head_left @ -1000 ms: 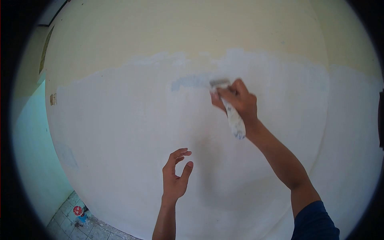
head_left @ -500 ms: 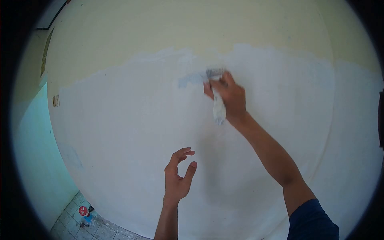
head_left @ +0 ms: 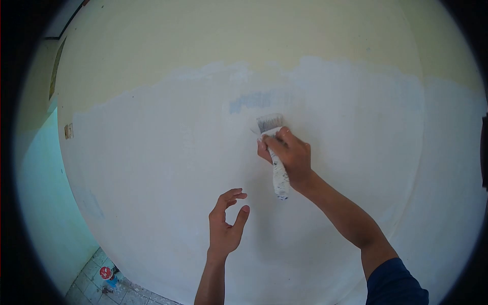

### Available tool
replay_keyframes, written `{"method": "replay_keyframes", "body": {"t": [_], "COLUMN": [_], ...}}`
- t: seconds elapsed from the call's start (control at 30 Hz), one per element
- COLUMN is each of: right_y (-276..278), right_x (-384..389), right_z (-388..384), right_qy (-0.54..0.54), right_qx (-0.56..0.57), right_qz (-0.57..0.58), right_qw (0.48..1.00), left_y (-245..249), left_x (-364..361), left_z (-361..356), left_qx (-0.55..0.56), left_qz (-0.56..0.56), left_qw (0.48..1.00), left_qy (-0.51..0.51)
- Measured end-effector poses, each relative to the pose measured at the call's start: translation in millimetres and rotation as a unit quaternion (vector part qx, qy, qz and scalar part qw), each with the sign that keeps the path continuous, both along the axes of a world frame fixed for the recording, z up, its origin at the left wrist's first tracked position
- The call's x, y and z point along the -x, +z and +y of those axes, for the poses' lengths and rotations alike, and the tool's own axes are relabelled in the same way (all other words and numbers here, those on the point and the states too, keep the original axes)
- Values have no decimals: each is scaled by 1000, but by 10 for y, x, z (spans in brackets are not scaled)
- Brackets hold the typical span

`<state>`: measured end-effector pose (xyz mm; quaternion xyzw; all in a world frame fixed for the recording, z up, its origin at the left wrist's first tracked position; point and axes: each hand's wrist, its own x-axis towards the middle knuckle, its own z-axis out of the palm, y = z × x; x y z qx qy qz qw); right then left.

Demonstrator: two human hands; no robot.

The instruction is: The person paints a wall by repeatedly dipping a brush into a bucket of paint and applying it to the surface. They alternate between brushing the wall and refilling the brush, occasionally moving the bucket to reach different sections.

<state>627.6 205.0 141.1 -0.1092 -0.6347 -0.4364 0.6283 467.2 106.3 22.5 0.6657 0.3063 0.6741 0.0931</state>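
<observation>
A paintbrush [head_left: 280,175] with a paint-spattered white handle is held in my right hand [head_left: 294,153], its bristles pointing up against the white part of the wall [head_left: 168,168]. Just above the bristles is a pale blue-grey patch [head_left: 251,100] on the wall. My left hand [head_left: 229,222] is raised lower down and to the left, holding nothing, with thumb and fingers apart. Higher up, the wall is cream yellow, with an uneven border where the white begins.
A container with a red top [head_left: 106,273] stands on the tiled floor [head_left: 92,277] at the lower left, beside a blue item. A small switch or socket plate [head_left: 69,131] is on the wall's left side. A light green wall [head_left: 48,203] lies beyond the left edge.
My right hand has moved down the wall with the brush, from the level of the blue-grey patch to below it. More of the patch shows. My left hand has hardly moved.
</observation>
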Motion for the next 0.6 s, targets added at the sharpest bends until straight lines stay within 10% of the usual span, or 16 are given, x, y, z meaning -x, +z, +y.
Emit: {"method": "replay_keyframes", "body": {"t": [0.6], "right_y": [477], "right_x": [342], "right_z": [-274], "right_qy": [-1], "right_qx": [44], "right_qz": [-68], "right_qw": [997], "left_y": [2], "left_x": [-41], "left_z": [255], "left_qx": [-57], "left_qz": [-152], "left_qw": [986], "left_qy": [-43]}}
